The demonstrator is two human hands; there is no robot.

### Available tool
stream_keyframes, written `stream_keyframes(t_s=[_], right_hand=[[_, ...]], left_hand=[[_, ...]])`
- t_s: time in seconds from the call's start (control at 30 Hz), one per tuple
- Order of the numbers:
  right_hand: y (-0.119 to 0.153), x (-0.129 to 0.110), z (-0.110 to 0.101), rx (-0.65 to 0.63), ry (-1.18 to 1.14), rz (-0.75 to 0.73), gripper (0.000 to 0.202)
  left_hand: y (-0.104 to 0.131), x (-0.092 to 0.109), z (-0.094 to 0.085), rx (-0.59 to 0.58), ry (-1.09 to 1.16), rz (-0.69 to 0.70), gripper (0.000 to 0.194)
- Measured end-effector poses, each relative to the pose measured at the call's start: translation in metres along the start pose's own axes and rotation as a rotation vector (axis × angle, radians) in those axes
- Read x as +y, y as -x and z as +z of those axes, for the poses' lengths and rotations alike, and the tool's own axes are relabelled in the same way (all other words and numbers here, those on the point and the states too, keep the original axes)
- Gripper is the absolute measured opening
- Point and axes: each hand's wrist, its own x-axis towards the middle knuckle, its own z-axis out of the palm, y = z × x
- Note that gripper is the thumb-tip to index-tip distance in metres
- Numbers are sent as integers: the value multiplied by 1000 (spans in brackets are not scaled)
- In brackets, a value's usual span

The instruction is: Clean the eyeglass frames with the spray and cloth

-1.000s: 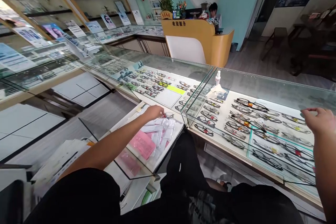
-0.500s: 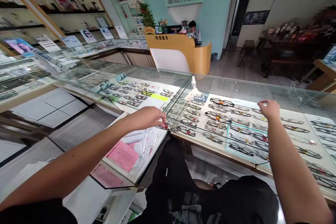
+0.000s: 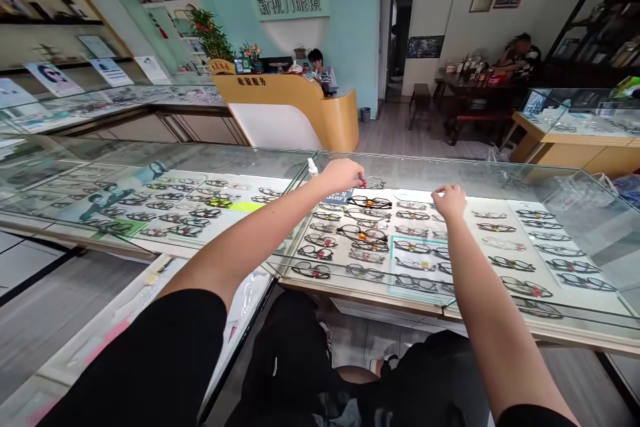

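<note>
On the near side of the bottle (image 3: 313,165), and rightward from it, other glasses (image 3: 367,235) lie in rows in the glass-topped worktop (image 3: 493,201). The right hand (image 3: 450,203) hangs well to the bottle's right, thumb and forefinger drawn close together; I cannot tell whether anything thin is pinched there. Farther in, the left hand (image 3: 342,175) is just right of the bottle, fingertips closed on the red-tagged edge of the held pair (image 3: 375,183), which sticks out rightward, away from the bottle. The step in hand looks like handling this single pair above the rows; the next move, I judge, calls for a steady pinch and care not to knock the bottle. Beyond the bottle stands a yellow desk (image 3: 340,121).
</note>
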Motion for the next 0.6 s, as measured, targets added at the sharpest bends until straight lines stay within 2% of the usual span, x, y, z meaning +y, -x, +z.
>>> stream_keyframes(t_s=[0.13,0.3,0.43,0.6], right_hand=[[0,-2,2,-10,-10,15,24],[0,-2,4,0,-21,12,22],[0,-3,6,7,-25,14,22],[-1,-4,4,1,-20,32,24]], left_hand=[[-37,1,31,-44,-38,-6,11],[-58,3,57,-95,-79,-20,9],[-62,3,65,-126,-110,-24,13],[-57,8,65,-144,-151,-46,23]])
